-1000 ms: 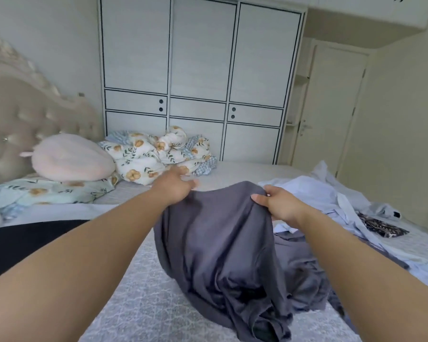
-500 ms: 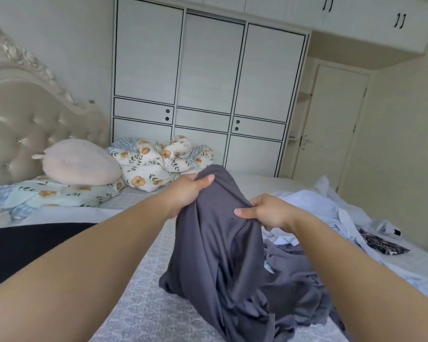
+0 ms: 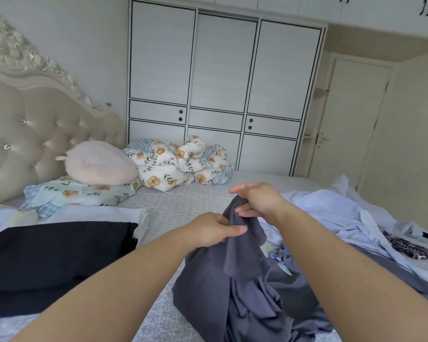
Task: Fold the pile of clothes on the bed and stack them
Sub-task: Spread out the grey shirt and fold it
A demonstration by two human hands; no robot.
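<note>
A dark grey garment (image 3: 235, 287) hangs bunched above the bed (image 3: 183, 203) in front of me. My left hand (image 3: 215, 230) grips its upper edge, thumb on the cloth. Just above and to the right, my right hand (image 3: 257, 201) pinches the top of the same garment. Its lower part lies crumpled on the bed. A pile of light blue clothes (image 3: 331, 213) spreads to the right, with a dark patterned piece (image 3: 405, 248) at its edge. A folded black garment (image 3: 52, 262) lies flat on the left, next to folded white cloth (image 3: 104, 213).
A floral duvet (image 3: 178, 164) is heaped at the far side of the bed, beside a pink cushion (image 3: 99, 164) and a floral pillow (image 3: 77, 193). The tufted headboard (image 3: 35, 129) stands on the left. A white wardrobe (image 3: 223, 90) and a door (image 3: 351, 124) lie beyond.
Both hands have drawn close together, gathering the grey garment's top edge into a bunch. The view has tilted, bringing the black folded garment into sight.
</note>
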